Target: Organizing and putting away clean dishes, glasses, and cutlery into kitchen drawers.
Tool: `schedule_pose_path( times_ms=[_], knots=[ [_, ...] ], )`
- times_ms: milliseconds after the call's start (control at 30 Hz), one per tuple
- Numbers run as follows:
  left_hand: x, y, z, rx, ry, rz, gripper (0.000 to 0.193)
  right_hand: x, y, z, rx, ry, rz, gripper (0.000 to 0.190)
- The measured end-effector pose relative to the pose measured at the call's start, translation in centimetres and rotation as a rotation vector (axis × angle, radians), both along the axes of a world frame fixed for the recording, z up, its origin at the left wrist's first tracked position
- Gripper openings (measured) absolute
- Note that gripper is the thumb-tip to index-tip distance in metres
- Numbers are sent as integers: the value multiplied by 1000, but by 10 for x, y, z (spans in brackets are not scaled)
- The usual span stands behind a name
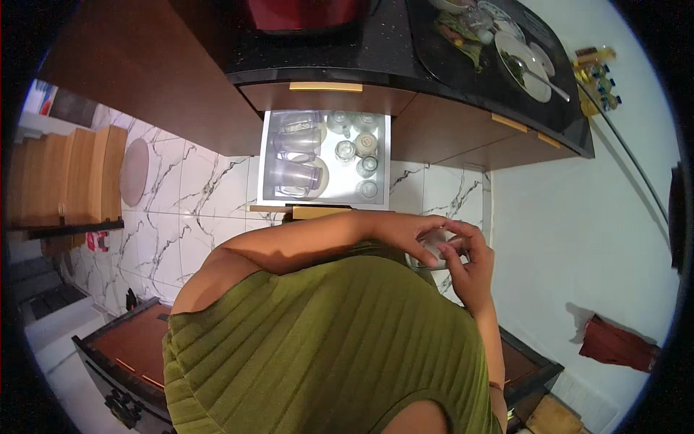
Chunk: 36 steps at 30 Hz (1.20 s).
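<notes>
Out to the right of my body, my left hand (409, 234) reaches across to meet my right hand (473, 266). Between them is a clear glass vessel (434, 240), partly hidden by the fingers, so its exact shape cannot be made out. Both hands curl around it. In front of me a white drawer (347, 198) is pulled out below the counter. Clear pitchers (298, 144) lie on its left side. Several clear drinking glasses and glass mugs (367, 166) stand on its right.
On the black countertop (336, 57) sit a red appliance (306, 13) and, at right, a white plate (534, 84) with greens and a spoon. Brown cabinet doors (450, 127) flank the drawer. A white wall (558, 238) bounds the right; a dark-edged brown unit (127, 336) stands behind me.
</notes>
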State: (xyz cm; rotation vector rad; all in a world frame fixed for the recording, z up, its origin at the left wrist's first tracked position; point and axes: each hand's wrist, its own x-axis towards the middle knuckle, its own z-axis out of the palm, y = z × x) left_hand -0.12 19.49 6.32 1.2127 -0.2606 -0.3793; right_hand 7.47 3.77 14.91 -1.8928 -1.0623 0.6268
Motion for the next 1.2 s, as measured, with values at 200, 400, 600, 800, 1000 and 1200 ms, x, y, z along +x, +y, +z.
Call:
schedule_pose_path(
  times_ms=[200, 400, 600, 800, 1000, 1200],
  knots=[
    [-28, 15, -15, 72, 93, 135, 79, 0, 13, -2, 107, -111, 67, 46],
    [-60, 89, -61, 489, 462, 457, 81, 5, -3, -8, 101, -38, -31, 52],
    [-63, 109, -105, 1259, 606, 450, 80, -1, -15, -2, -12, 13, -54, 52],
    [-30, 105, -130, 1559, 542, 308, 48, -7, -32, -2, -46, 15, -123, 53],
    [-15, 93, -158, 1598, 451, 198, 23, -16, -44, -2, -68, 59, -186, 51],
    [-17, 89, -175, 1606, 428, 186, 38, -19, -48, -2, -108, 85, -193, 51]
  ],
)
